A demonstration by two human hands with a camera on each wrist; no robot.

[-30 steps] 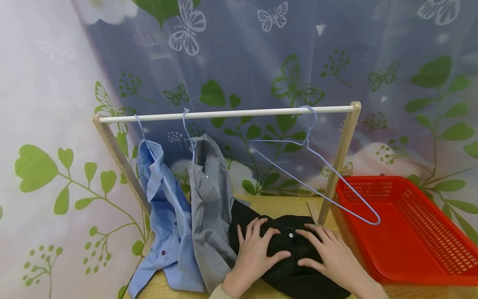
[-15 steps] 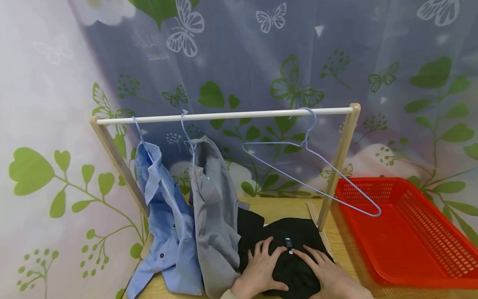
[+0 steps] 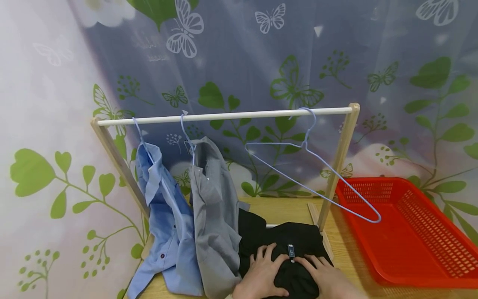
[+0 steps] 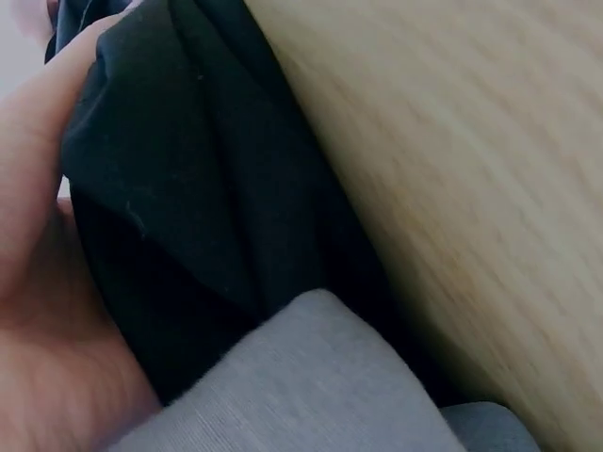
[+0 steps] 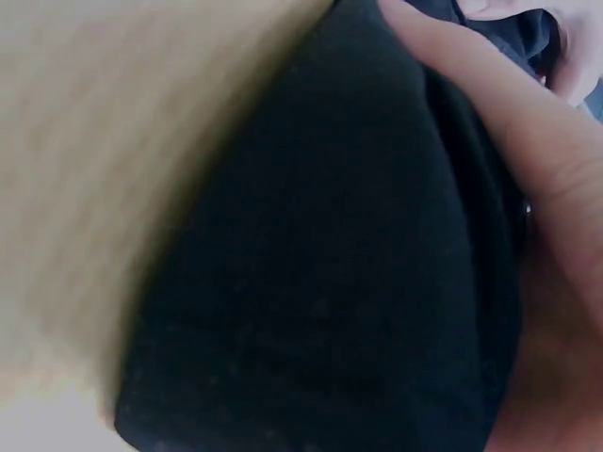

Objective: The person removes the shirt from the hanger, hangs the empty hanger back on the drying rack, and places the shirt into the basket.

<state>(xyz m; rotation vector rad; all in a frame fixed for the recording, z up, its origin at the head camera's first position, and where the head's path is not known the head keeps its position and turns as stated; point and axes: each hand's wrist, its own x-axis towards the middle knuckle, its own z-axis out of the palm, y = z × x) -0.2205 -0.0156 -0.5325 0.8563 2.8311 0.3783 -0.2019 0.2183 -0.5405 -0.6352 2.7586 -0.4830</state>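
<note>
A black shirt [image 3: 306,234] lies bunched on the wooden table, its small label and a pale button showing between my hands. My left hand [image 3: 259,272] grips the left side of the cloth, fingers spread and bent over it. On the opposite side, my right hand [image 3: 325,276] holds the cloth in the same way, fingertips close to the button. Both wrist views show black fabric gathered between thumb and palm. Above, a bare blue hanger [image 3: 306,144] hangs from the white rail [image 3: 239,116].
A grey shirt [image 3: 213,207] and a light blue shirt [image 3: 164,232] hang at the rail's left, the grey one close beside my left hand. A red plastic basket [image 3: 396,232] stands right of the rack's wooden post [image 3: 341,158].
Both hands have drawn down toward me, bunching the black shirt between them. Its label has come into sight above the button. The hanger has swung slightly.
</note>
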